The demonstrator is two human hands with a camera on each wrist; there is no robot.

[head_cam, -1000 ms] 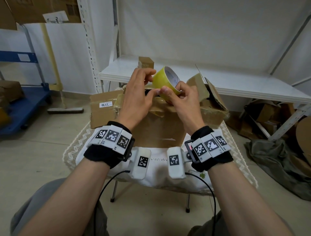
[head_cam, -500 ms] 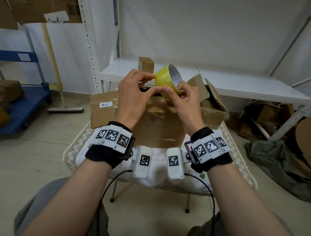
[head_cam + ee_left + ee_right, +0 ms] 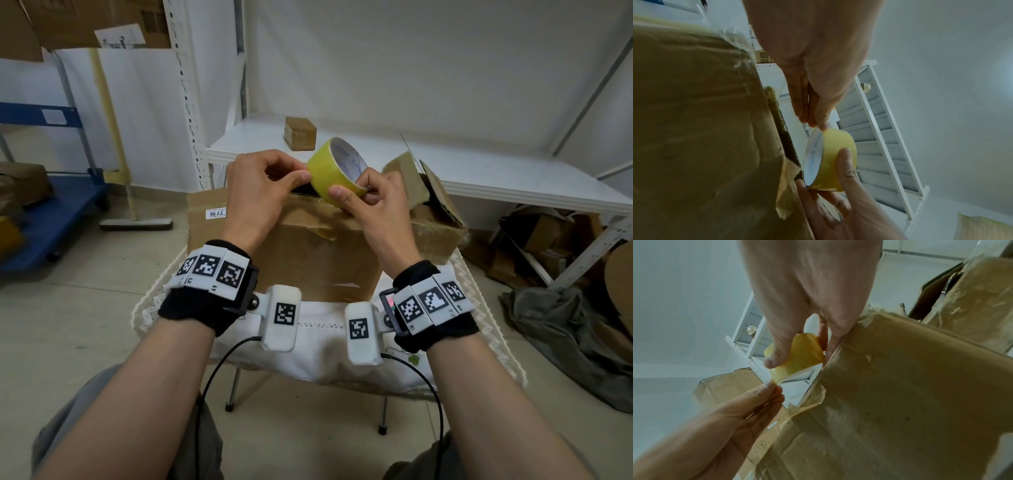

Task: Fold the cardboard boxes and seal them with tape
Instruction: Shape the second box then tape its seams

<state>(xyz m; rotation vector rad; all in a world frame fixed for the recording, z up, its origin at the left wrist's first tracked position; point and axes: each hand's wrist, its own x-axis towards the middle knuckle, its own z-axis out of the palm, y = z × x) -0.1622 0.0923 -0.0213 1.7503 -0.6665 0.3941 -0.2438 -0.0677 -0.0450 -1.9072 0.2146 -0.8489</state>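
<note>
Your right hand [image 3: 371, 202] grips the tape roll [image 3: 337, 168] steady above the box [image 3: 308, 253] — your left hand [image 3: 260, 192] pinches its loose end to peel it.

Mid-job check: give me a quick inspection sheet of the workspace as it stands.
Surface: small table under a white lace-edged cloth.
Job's things: brown cardboard box on the cloth; yellow tape roll above it.
Clutter: open torn box beside it.
Hands: right hand grips the roll; left hand pinches the tape end.
Cables: black wrist cables hang below.
Surroundings: white shelf, blue cart.
</note>
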